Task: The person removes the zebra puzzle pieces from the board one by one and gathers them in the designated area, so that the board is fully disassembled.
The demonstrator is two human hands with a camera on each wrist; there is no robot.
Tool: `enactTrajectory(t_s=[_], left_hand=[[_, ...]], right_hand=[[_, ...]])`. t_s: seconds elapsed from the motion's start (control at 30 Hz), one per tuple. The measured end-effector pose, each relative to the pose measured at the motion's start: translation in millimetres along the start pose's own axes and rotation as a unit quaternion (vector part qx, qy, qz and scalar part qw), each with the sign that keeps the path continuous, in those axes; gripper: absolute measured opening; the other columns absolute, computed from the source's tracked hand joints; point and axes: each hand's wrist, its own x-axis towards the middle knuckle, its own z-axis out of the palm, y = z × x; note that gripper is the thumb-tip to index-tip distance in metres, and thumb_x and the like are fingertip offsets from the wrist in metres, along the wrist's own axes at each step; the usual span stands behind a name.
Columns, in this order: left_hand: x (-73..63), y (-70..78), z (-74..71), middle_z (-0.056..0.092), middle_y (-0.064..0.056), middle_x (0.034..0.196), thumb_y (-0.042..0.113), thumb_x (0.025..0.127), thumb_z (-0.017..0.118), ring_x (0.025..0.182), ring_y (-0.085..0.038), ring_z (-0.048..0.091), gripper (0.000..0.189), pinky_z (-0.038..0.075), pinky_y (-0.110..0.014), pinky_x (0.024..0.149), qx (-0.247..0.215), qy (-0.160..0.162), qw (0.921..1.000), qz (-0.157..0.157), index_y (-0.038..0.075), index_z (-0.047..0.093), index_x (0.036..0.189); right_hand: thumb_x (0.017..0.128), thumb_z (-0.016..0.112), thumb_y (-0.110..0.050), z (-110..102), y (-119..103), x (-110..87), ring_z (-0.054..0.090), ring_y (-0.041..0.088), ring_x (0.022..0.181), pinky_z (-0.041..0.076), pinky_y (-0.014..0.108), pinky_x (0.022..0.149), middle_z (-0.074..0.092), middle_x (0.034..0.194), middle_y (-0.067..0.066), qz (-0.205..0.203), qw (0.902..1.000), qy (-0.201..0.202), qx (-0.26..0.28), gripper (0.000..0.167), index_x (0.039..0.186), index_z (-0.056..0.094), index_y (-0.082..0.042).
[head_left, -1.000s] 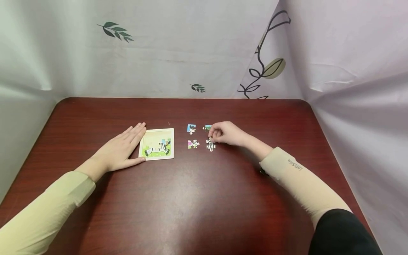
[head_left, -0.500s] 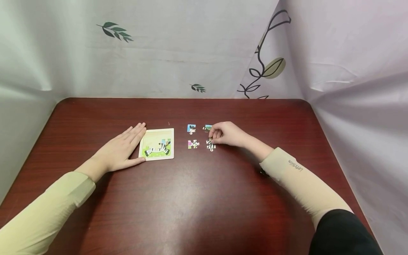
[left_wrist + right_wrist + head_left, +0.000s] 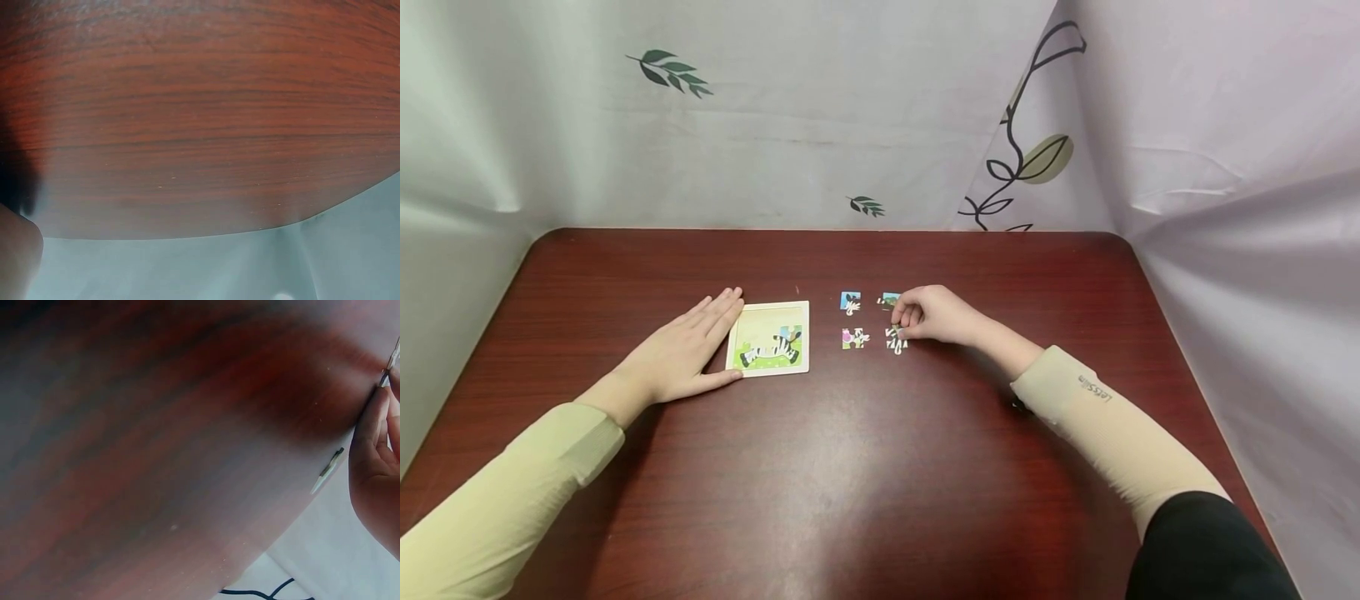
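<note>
My left hand (image 3: 685, 354) lies flat on the table with straight fingers, its index finger and thumb at the left edge of a pale wooden puzzle tray (image 3: 806, 354). Zebra-picture pieces fill the lower part of that tray. To the right, my right hand (image 3: 942, 315) pinches a black-and-white striped puzzle piece (image 3: 897, 342) between thumb and fingers, at table level. Its upper part is hidden by the fingertips. Beyond it lies a blue-and-green puzzle piece (image 3: 889, 300), partly covered by the hand. The right wrist view catches the pinched piece edge-on beside the right hand (image 3: 375, 456).
A blue zebra-head puzzle piece (image 3: 850, 302) and a piece with a pink patch (image 3: 853, 338) lie between the tray and my right hand. The dark red wooden table (image 3: 820, 467) is bounded by pale cloth (image 3: 775, 125) with leaf prints at the back and sides.
The striped piece under my right fingertips has shifted and turned very slightly. My left hand and the tray have stayed in place.
</note>
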Motion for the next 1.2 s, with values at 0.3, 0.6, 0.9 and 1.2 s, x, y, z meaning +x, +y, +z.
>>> enactTrajectory(t_s=[0.3,0.6,0.9,1.2], left_hand=[[-0.1,0.0,2.1,0.017,-0.022,0.177,0.055,0.097,0.067,0.165,-0.038,0.021,0.103,-0.005,-0.024,0.136,-0.001,-0.002,1.0000,-0.001,-0.004,0.020,0.167],[1.3,1.0,-0.9,0.018,-0.022,0.177,0.055,0.097,0.067,0.165,-0.039,0.020,0.102,-0.004,-0.024,0.136,-0.001,-0.005,1.0000,-0.003,-0.004,0.022,0.167],[0.8,0.2,-0.3,0.017,-0.022,0.177,0.055,0.097,0.067,0.165,-0.038,0.020,0.102,-0.005,-0.023,0.136,0.000,-0.010,0.9999,-0.006,-0.003,0.021,0.167],[1.0,-0.3,0.5,0.017,-0.023,0.177,0.054,0.097,0.067,0.165,-0.038,0.020,0.103,-0.007,-0.022,0.135,0.001,-0.003,1.0000,-0.001,-0.004,0.020,0.167]], right_hand=[[0.089,0.081,-0.003,0,1,0.1,0.066,0.012,0.078,0.058,0.021,0.074,0.072,0.084,0.005,-0.008,0.9999,0.014,0.002,0.010,0.098,0.077,-0.004],[0.093,0.078,-0.005,5,-6,5.2,0.067,0.013,0.080,0.059,0.022,0.076,0.074,0.087,0.005,-0.022,0.9993,0.029,0.005,0.008,0.100,0.077,-0.005],[0.095,0.076,-0.007,16,-25,22.5,0.068,0.014,0.081,0.060,0.024,0.079,0.074,0.088,0.004,-0.041,0.9990,0.017,-0.005,0.006,0.100,0.077,-0.008],[0.096,0.076,-0.008,28,-47,41.8,0.069,0.014,0.085,0.059,0.022,0.081,0.075,0.092,0.004,-0.065,0.9978,-0.010,-0.013,0.006,0.102,0.077,-0.008]])
